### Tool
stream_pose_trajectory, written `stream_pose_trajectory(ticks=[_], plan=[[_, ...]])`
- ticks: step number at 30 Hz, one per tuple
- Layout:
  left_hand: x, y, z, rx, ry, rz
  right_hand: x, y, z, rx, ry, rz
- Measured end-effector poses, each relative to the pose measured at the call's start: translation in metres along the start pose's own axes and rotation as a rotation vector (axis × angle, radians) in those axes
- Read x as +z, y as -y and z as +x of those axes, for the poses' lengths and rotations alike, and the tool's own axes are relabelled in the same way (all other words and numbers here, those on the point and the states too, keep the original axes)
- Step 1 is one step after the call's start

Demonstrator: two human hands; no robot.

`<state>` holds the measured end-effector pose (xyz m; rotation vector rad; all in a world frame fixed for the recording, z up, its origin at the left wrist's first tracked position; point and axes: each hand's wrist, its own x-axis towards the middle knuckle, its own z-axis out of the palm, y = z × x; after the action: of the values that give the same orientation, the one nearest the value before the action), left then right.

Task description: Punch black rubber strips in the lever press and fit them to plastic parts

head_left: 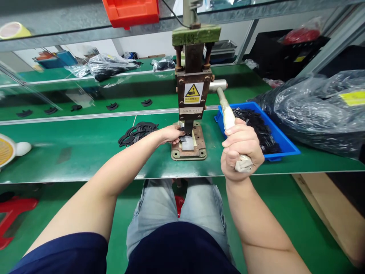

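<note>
My right hand (pixel 242 146) is wrapped round the taped lever handle (pixel 225 104) of a hand press (pixel 190 83). The lever slants toward me from the press's right side. At the press base (pixel 201 142), my left hand (pixel 172 134) pinches a small black part (pixel 182 139) under the ram (pixel 188 126), over a pale pad (pixel 187 144). My fingers hide much of that part, and I cannot tell whether the ram touches it. Just left of the press, a pile of curved black pieces (pixel 138 133) lies on the green bench.
A blue tray (pixel 281 154) of black parts stands right of the press, beside a large plastic-wrapped bundle (pixel 322 110). Several curved black pieces (pixel 112 106) sit in a row further back. A yellow-and-white round object (pixel 7 151) is at the left edge, and an orange bin (pixel 131 13) hangs above.
</note>
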<state>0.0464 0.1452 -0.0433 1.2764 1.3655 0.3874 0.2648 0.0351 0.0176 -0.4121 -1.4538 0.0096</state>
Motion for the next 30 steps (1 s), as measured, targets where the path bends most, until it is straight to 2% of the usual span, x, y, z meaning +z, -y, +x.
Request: stream_pose_trajectory(ticks=[3, 5, 7, 9, 12, 15, 18, 20, 25, 30], plan=[[0.0, -0.001, -0.009, 0.044, -0.002, -0.037, -0.004, 0.0, 0.001, -0.001, 0.031, -0.008], [-0.01, 0.002, -0.022, 0.16, 0.025, -0.109, -0.006, -0.001, 0.001, -0.015, 0.048, -0.014], [-0.032, 0.01, -0.04, 0.319, -0.002, -0.203, -0.007, -0.002, 0.001, -0.023, 0.053, -0.017], [-0.062, 0.025, -0.06, 0.43, -0.134, -0.192, -0.006, -0.003, 0.002, -0.025, 0.035, -0.011], [-0.104, 0.06, -0.09, 0.433, -0.332, 0.146, -0.002, -0.006, 0.001, -0.022, 0.012, -0.001], [-0.127, 0.095, -0.106, 0.389, -0.348, 0.618, 0.003, -0.009, -0.001, -0.041, -0.046, 0.008], [-0.129, 0.118, -0.105, 0.4, -0.275, 0.96, 0.005, -0.011, -0.002, -0.051, -0.09, 0.026], [-0.123, 0.123, -0.098, 0.405, -0.238, 1.081, 0.005, -0.011, -0.002, -0.047, -0.07, 0.025], [-0.109, 0.11, -0.08, 0.435, -0.223, 1.202, 0.0, -0.008, 0.001, -0.046, -0.016, -0.003], [-0.097, 0.097, -0.073, 0.446, -0.248, 1.275, 0.0, -0.005, 0.002, -0.033, -0.014, -0.01]])
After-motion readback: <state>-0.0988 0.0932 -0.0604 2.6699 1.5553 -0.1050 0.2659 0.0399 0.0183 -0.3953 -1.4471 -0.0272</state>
